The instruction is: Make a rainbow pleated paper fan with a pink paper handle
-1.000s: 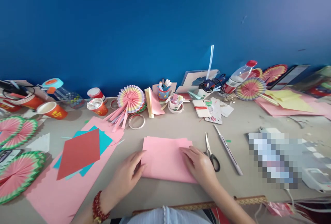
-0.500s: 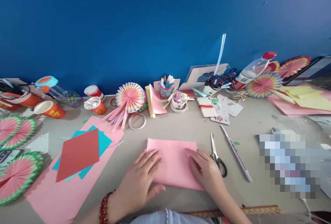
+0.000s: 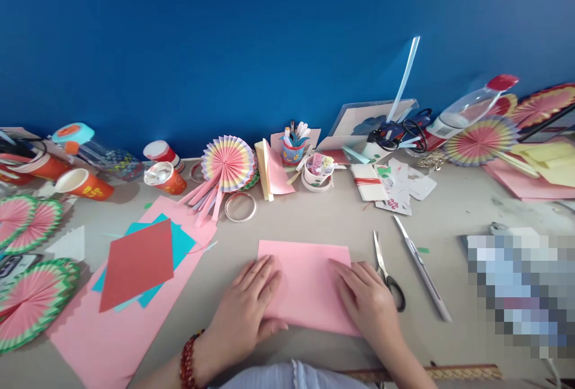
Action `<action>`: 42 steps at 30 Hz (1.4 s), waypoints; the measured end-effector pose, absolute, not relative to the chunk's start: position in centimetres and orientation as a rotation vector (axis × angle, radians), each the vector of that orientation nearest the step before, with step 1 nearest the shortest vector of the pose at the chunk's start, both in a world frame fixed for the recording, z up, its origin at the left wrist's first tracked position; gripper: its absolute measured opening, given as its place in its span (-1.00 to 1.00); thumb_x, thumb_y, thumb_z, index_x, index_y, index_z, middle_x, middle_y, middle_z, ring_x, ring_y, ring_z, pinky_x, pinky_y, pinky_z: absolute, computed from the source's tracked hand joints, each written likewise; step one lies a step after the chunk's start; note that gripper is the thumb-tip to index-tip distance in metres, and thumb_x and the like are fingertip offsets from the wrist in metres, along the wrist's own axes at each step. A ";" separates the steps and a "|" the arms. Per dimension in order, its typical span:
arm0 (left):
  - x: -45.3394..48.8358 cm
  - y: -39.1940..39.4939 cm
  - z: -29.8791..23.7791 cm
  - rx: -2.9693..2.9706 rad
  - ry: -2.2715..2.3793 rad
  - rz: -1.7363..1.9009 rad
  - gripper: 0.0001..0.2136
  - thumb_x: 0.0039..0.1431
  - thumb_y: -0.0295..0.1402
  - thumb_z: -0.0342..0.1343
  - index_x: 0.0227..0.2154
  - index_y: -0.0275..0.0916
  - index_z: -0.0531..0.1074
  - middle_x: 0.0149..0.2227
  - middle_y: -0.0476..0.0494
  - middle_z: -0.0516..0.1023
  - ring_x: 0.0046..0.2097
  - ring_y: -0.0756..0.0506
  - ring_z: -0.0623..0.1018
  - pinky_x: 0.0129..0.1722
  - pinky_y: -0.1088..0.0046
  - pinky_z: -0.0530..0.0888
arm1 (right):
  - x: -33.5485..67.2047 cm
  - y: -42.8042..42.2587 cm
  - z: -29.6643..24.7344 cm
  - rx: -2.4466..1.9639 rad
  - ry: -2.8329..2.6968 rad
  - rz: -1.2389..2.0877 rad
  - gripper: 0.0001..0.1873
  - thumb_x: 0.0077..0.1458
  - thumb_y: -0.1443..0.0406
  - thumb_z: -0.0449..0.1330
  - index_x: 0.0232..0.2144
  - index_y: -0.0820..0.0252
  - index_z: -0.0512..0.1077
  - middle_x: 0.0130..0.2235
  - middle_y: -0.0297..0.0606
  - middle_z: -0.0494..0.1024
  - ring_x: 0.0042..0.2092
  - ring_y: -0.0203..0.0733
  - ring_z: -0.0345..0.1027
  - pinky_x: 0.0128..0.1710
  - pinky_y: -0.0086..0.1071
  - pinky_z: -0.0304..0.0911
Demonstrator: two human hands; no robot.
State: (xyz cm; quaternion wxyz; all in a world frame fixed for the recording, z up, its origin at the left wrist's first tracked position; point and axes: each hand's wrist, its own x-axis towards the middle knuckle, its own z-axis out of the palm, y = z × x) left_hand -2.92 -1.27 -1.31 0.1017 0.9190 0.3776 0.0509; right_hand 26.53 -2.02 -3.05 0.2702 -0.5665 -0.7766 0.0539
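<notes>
A folded pink paper sheet (image 3: 308,275) lies flat on the grey table (image 3: 314,221) in front of me. My left hand (image 3: 245,311) rests on its left part, fingers stretched out and lying flat, a red bead bracelet on the wrist. My right hand (image 3: 368,302) presses flat on the sheet's right side, fingers extended. Neither hand grips anything. Scissors (image 3: 387,272) lie just right of my right hand, and a slim craft knife (image 3: 422,269) lies beyond them.
A large pink sheet with blue and red papers (image 3: 137,263) lies at left. Paper fans (image 3: 31,299), red cups (image 3: 83,185), tape rings (image 3: 240,206), a rainbow fan (image 3: 227,164), a pen cup (image 3: 293,149) and a bottle (image 3: 467,107) line the blue wall. A blurred patch (image 3: 521,293) sits at right.
My left hand slid from the sheet's left edge onto the pink paper and flattened. The right hand stayed pressed on the right side. The view shifted slightly left.
</notes>
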 end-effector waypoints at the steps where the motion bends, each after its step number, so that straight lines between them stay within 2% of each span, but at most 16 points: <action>1: -2.9 -1.3 -1.3 2.708 1.119 0.156 -0.31 0.31 0.09 -0.04 0.33 -0.28 0.17 0.40 -0.35 0.14 0.40 -0.30 0.15 0.32 0.07 0.23 | 26.5 -2.0 -3.1 -1.531 -2.094 0.152 -0.69 0.31 0.38 0.01 -0.03 0.21 0.50 -0.34 -0.17 0.50 -0.27 -0.06 0.36 -0.29 -0.24 0.34; 10: -2.9 -1.4 -1.7 2.707 1.165 0.190 -0.30 0.30 0.09 -0.03 0.33 -0.30 0.19 0.38 -0.34 0.18 0.38 -0.31 0.18 0.31 0.10 0.23 | 26.5 -2.0 -3.3 -1.555 -2.104 0.149 -0.69 0.32 0.35 0.01 -0.03 0.21 0.51 -0.31 -0.14 0.51 -0.26 -0.04 0.36 -0.28 -0.21 0.34; 15: -3.0 -1.4 -1.6 2.727 1.177 0.186 -0.28 0.30 0.11 -0.04 0.33 -0.33 0.19 0.39 -0.35 0.16 0.39 -0.30 0.17 0.31 0.12 0.23 | 26.6 -1.9 -3.5 -1.567 -2.125 0.144 -0.67 0.33 0.34 0.01 0.03 0.21 0.48 -0.31 -0.14 0.50 -0.25 -0.03 0.36 -0.28 -0.21 0.35; 27: -2.8 -1.3 -1.7 2.707 1.209 0.180 -0.25 0.29 0.14 -0.07 0.34 -0.33 0.17 0.40 -0.38 0.12 0.39 -0.32 0.16 0.30 0.11 0.24 | 26.7 -1.7 -3.3 -1.565 -2.104 0.184 -0.63 0.31 0.35 -0.02 0.04 0.17 0.49 -0.31 -0.12 0.51 -0.25 -0.02 0.39 -0.30 -0.22 0.37; 36: -2.9 -1.4 -1.7 2.723 1.206 0.176 -0.24 0.29 0.15 -0.08 0.34 -0.36 0.16 0.41 -0.37 0.11 0.40 -0.30 0.15 0.31 0.14 0.24 | 26.8 -1.6 -3.3 -1.572 -2.153 0.154 -0.61 0.32 0.36 -0.04 0.04 0.25 0.50 -0.27 -0.09 0.53 -0.25 -0.03 0.38 -0.29 -0.21 0.37; 42: -3.0 -1.5 -1.9 2.726 1.224 0.181 -0.24 0.30 0.14 -0.08 0.33 -0.37 0.17 0.41 -0.36 0.10 0.41 -0.30 0.13 0.31 0.15 0.23 | 26.8 -1.6 -3.4 -1.578 -2.153 0.154 -0.62 0.34 0.34 -0.03 0.07 0.21 0.48 -0.26 -0.10 0.53 -0.23 -0.02 0.39 -0.28 -0.21 0.36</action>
